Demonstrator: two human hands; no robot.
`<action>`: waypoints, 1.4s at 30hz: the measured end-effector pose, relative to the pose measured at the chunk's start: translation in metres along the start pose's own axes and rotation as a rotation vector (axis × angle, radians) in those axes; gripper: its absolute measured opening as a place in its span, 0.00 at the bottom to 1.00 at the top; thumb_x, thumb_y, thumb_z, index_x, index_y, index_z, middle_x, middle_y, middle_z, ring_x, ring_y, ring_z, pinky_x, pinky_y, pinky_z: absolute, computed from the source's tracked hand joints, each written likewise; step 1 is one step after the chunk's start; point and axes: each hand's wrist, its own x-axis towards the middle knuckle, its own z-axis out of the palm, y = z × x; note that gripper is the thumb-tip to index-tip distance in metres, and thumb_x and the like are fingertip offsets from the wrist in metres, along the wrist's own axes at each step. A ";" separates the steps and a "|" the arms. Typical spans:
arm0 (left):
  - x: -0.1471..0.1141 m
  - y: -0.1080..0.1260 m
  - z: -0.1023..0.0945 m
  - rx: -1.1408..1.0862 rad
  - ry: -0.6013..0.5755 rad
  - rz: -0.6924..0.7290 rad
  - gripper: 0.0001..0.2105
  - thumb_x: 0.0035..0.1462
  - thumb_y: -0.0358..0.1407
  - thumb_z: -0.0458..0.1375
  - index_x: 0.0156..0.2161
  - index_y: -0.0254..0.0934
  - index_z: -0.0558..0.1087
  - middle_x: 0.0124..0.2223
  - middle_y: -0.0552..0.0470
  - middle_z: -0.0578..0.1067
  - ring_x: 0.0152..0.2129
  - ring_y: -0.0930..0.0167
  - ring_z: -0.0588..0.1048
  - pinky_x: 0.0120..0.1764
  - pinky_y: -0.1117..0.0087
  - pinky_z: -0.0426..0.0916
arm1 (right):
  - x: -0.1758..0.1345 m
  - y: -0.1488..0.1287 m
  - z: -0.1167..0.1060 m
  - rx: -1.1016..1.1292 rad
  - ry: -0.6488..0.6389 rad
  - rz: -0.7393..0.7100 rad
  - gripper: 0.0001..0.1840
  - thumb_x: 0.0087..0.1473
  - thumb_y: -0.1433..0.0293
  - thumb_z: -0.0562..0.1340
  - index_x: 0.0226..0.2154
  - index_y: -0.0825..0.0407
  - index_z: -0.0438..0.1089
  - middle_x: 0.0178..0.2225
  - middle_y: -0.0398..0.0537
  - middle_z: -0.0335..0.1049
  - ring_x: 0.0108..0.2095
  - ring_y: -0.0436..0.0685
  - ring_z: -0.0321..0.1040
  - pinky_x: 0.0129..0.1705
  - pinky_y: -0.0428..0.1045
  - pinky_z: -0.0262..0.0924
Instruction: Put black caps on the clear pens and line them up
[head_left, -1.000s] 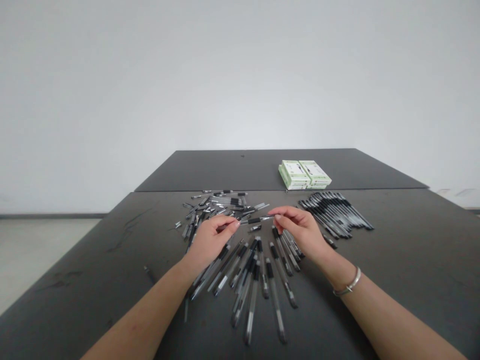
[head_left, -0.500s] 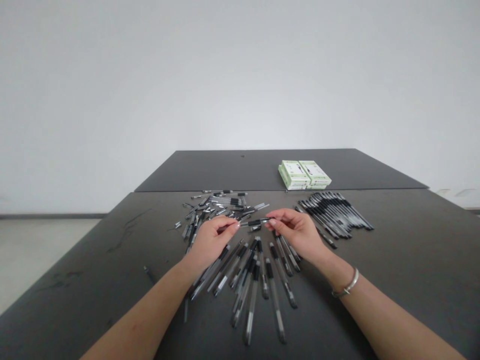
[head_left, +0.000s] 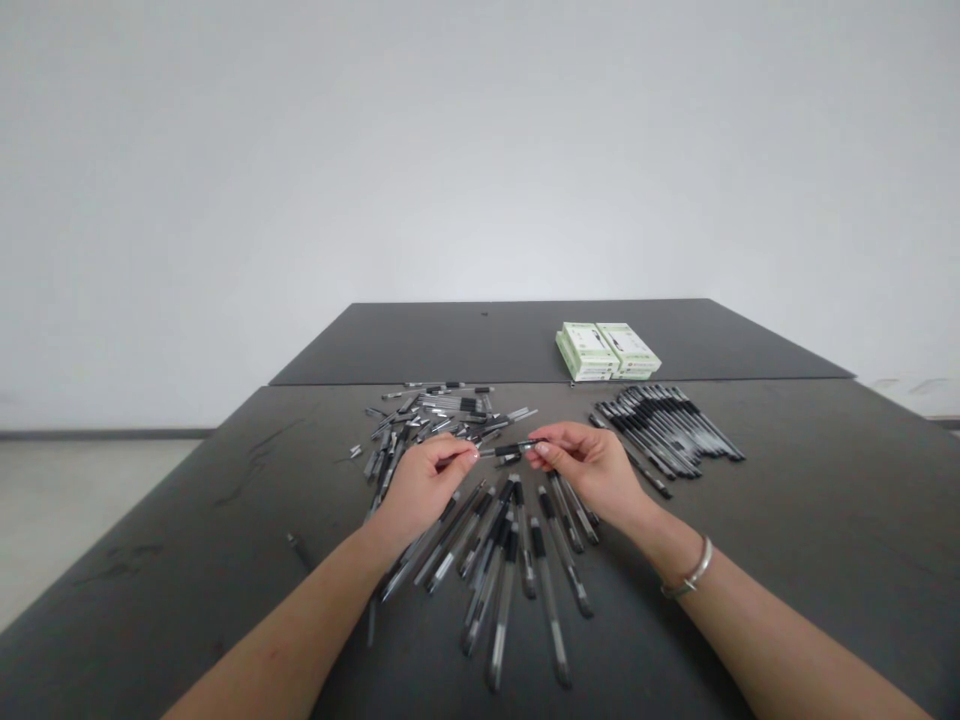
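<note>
Your left hand (head_left: 421, 484) pinches one end of a pen (head_left: 508, 451) between thumb and fingers, and your right hand (head_left: 589, 468) pinches the other end the same way, so both hands are closed on it. The pen lies nearly level between them, its dark grip showing in the gap; your fingertips hide its two ends. Take that pen as the centre of a clock: your left hand sits at nine and your right at three.

A loose fan of pens (head_left: 504, 605) spreads over the dark table (head_left: 217, 560) from five to seven o'clock, grips mostly toward you two hands' meeting point. At ten you have a jumbled pile of pens and parts (head_left: 450, 404), partly behind your left hand. Just short of three, beyond your right hand, pens lie side by side in a slanting row (head_left: 667, 430). Between one and two, green-and-white boxes (head_left: 609, 352) stand stacked on the far table (head_left: 442, 342). At four, a silver bracelet (head_left: 688, 575) circles your right wrist.
</note>
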 end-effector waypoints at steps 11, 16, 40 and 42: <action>-0.001 0.002 0.004 -0.062 -0.083 -0.021 0.10 0.57 0.35 0.54 0.38 0.37 0.78 0.37 0.50 0.79 0.35 0.67 0.76 0.40 0.67 0.70 | -0.001 0.001 0.001 0.211 -0.059 0.047 0.14 0.47 0.62 0.68 0.36 0.52 0.73 0.26 0.43 0.74 0.25 0.49 0.68 0.27 0.45 0.62; -0.004 0.002 0.009 -0.124 -0.177 -0.033 0.11 0.57 0.33 0.54 0.43 0.36 0.76 0.41 0.47 0.79 0.38 0.67 0.76 0.44 0.65 0.69 | -0.002 0.006 0.007 0.316 -0.135 0.185 0.17 0.43 0.64 0.71 0.36 0.54 0.74 0.22 0.41 0.70 0.22 0.46 0.64 0.25 0.43 0.60; -0.002 -0.003 0.008 -0.057 -0.064 -0.031 0.12 0.54 0.30 0.53 0.41 0.36 0.75 0.35 0.52 0.68 0.24 0.75 0.67 0.27 0.75 0.63 | 0.020 -0.008 -0.071 -1.536 0.187 0.167 0.14 0.55 0.60 0.56 0.29 0.52 0.71 0.29 0.55 0.75 0.33 0.62 0.72 0.29 0.50 0.53; -0.001 -0.005 0.008 -0.036 -0.061 -0.038 0.12 0.54 0.29 0.53 0.42 0.36 0.75 0.35 0.51 0.68 0.25 0.75 0.68 0.28 0.74 0.64 | 0.019 -0.008 -0.070 -1.575 0.157 0.190 0.14 0.55 0.61 0.56 0.29 0.53 0.71 0.31 0.56 0.75 0.34 0.63 0.72 0.29 0.50 0.54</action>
